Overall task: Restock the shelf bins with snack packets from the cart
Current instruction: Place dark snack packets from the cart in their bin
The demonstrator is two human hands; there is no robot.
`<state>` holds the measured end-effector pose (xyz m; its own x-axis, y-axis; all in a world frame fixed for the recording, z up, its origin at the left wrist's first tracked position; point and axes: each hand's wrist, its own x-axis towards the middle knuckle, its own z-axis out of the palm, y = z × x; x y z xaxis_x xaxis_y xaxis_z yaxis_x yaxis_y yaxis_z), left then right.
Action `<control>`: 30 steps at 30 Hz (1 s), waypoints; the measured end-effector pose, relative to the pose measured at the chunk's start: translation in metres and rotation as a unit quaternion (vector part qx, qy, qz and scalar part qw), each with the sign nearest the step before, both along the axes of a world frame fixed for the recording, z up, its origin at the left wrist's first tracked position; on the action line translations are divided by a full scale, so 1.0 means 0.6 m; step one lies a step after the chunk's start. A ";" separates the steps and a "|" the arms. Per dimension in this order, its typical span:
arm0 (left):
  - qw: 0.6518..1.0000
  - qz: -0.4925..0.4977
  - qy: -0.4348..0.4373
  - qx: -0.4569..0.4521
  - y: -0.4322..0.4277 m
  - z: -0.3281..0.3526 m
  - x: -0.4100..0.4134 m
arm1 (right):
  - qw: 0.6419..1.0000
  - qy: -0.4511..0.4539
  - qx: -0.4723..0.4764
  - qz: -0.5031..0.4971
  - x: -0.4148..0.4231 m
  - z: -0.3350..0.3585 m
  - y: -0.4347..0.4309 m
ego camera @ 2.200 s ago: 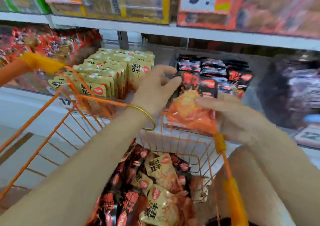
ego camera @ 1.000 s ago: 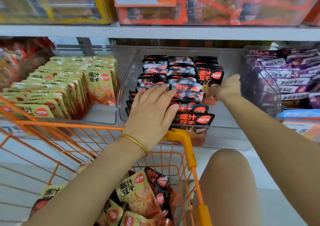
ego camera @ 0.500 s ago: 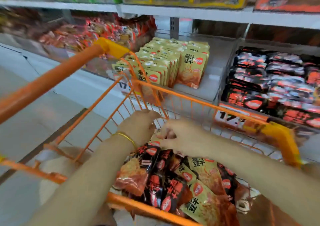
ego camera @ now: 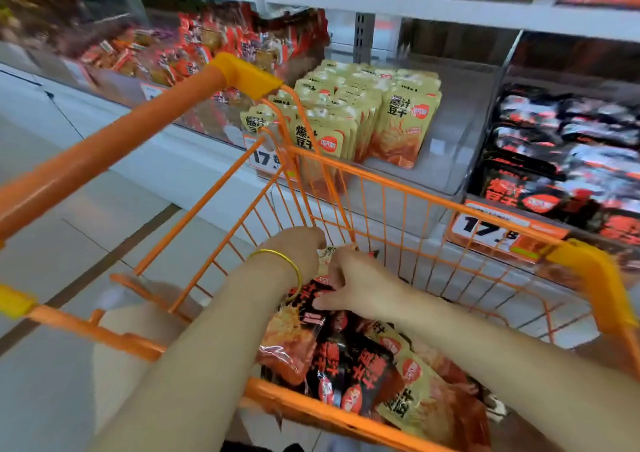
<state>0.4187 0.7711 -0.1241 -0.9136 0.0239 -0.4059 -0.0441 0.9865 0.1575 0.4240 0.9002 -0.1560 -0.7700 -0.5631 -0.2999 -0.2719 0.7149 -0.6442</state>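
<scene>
Both my hands reach down into the orange wire cart (ego camera: 415,197), onto a pile of black snack packets (ego camera: 349,365) and yellow snack packets (ego camera: 412,392). My right hand (ego camera: 360,285) has curled fingers and thumb pinching the top edge of a black packet (ego camera: 311,316). My left hand (ego camera: 298,254), with a gold bangle on its wrist, is bent down beside it; its fingertips are hidden among the packets. On the shelf behind, a clear bin (ego camera: 460,133) holds upright yellow packets (ego camera: 398,122), and the bin to its right holds black packets (ego camera: 561,160).
A bin of red packets (ego camera: 207,46) sits at the shelf's left. Price tags (ego camera: 491,230) hang on the shelf's front edge. The cart's orange handle bar (ego camera: 104,153) crosses the left side. An upper shelf (ego camera: 415,8) runs overhead. Pale floor tiles (ego camera: 86,216) lie at left.
My hands left the black-packet bin on the shelf and dropped into the cart. Over the last half second they stayed on the pile, my right hand closing on a black packet.
</scene>
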 end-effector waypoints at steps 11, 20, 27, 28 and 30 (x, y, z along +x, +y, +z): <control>0.999 -0.038 -0.034 -0.002 0.010 0.019 0.012 | 0.996 -0.093 0.009 -0.002 0.006 0.016 0.002; 0.936 -0.007 0.069 0.345 0.051 0.079 0.023 | 0.947 -0.140 -0.231 -0.175 -0.008 0.120 0.137; 0.852 -0.061 0.203 0.478 0.233 0.139 -0.047 | 0.934 -0.057 -0.271 -0.224 0.024 0.198 0.296; 0.838 -0.059 0.212 0.499 0.263 0.143 -0.057 | 0.908 -0.058 -0.306 -0.279 0.018 0.206 0.327; 0.844 -0.083 0.240 0.473 0.308 0.143 -0.067 | 0.836 -0.063 -0.372 -0.399 -0.002 0.212 0.393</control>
<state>0.3783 0.9556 -0.0385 -0.9193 0.2738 0.2826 0.3756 0.3965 0.8377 0.4228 1.1358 -0.0286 -0.9781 0.0490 -0.2025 0.2039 0.0257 -0.9787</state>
